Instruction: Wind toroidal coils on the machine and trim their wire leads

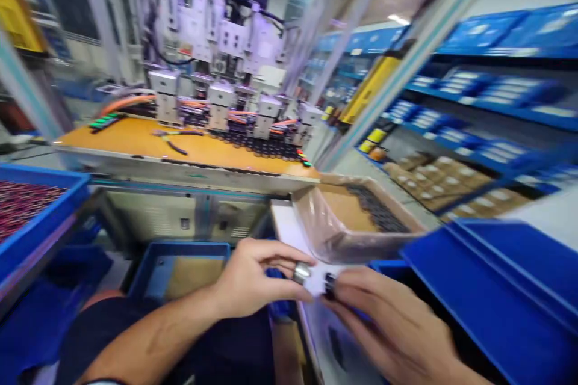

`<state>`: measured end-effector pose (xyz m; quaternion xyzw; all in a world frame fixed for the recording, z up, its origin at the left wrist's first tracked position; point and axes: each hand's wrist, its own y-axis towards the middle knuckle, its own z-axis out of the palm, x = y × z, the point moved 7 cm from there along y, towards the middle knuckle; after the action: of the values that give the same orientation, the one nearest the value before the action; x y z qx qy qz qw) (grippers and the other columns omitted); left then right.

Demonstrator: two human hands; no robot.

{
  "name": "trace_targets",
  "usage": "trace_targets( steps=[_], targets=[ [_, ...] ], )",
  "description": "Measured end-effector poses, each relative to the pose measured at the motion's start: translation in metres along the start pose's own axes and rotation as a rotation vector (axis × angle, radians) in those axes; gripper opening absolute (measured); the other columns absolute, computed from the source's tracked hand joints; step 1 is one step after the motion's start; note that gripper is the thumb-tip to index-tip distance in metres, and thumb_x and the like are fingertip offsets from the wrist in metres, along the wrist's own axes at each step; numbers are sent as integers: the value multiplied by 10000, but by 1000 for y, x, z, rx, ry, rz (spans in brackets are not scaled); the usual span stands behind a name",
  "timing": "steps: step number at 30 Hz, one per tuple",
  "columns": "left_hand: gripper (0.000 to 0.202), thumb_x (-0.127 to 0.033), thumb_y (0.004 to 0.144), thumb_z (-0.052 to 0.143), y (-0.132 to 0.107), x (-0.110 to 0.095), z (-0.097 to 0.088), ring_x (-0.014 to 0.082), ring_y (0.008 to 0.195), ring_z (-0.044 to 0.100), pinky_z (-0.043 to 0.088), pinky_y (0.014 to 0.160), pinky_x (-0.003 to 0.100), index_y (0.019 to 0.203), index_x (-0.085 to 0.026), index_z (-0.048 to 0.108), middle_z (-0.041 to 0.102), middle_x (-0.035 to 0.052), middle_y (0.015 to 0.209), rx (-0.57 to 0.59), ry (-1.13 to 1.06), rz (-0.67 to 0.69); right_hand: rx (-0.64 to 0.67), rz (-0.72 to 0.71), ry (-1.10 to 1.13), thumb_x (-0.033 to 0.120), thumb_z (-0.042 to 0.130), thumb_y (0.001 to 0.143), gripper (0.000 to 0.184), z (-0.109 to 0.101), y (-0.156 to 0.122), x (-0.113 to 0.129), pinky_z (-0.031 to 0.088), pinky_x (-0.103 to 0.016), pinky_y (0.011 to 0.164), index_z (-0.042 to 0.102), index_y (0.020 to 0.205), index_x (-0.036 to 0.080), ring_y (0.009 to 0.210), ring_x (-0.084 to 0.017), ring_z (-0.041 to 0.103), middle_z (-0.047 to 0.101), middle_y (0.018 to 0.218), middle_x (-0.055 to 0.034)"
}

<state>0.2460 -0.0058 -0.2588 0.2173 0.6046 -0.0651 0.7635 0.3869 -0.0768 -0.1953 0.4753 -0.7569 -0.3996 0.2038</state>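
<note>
My left hand (250,277) is closed in a pinch around a small silvery metal cylinder (301,273), held between thumb and fingers. Facing it from the right, my right hand (388,310) pinches a small black part (329,284) whose exact kind I cannot make out. A narrow gap separates the two pieces. Both hands are above a white surface (293,231). Just beyond them is a carton (356,242) lined with clear plastic, with many dark round parts (379,207) along its right side.
Ahead stands a machine (221,30) over an orange worktop (112,141), where pliers (171,139) lie beside a row of black round parts (257,144). Blue bins (510,289) are at right, a blue tray of reddish pieces (27,204) at left. A blue tray (149,271) sits low in front.
</note>
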Motion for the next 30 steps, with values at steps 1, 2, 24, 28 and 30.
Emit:
trace_targets(
  steps=[1,2,24,28,30],
  targets=[
    [386,-170,545,896,0,-2,-2,224,773,761,627,758,296,918,-135,802,805,96,855,-2,0,13,11,24,25,113,581,942,55,3,1,-1,559,-226,667,633,936,132,749,-141,663,683,829,-59],
    [365,-147,548,892,0,-4,-4,219,769,762,629,756,291,901,-142,802,806,90,856,1,0,27,11,40,66,105,578,940,57,8,2,-2,555,-226,648,625,921,133,725,-138,660,679,799,-53],
    [416,20,462,882,-12,-20,-6,181,662,766,624,653,205,814,-184,798,802,19,729,-76,3,84,-53,-40,19,154,566,966,138,24,1,0,547,-245,740,634,1079,115,836,-135,635,672,931,-73],
    [393,27,476,881,-25,-30,-13,153,733,768,612,709,184,785,-195,781,812,14,808,-199,-48,142,-142,-183,-14,100,569,929,147,28,16,10,549,-302,684,632,1055,58,798,-187,618,658,877,-108],
    [361,-21,514,894,-35,-37,-22,135,768,763,600,729,171,796,-209,768,811,4,850,-266,-58,191,-194,-262,-9,105,554,929,176,32,29,18,554,-337,667,624,1070,26,802,-219,614,652,867,-134]
  ],
)
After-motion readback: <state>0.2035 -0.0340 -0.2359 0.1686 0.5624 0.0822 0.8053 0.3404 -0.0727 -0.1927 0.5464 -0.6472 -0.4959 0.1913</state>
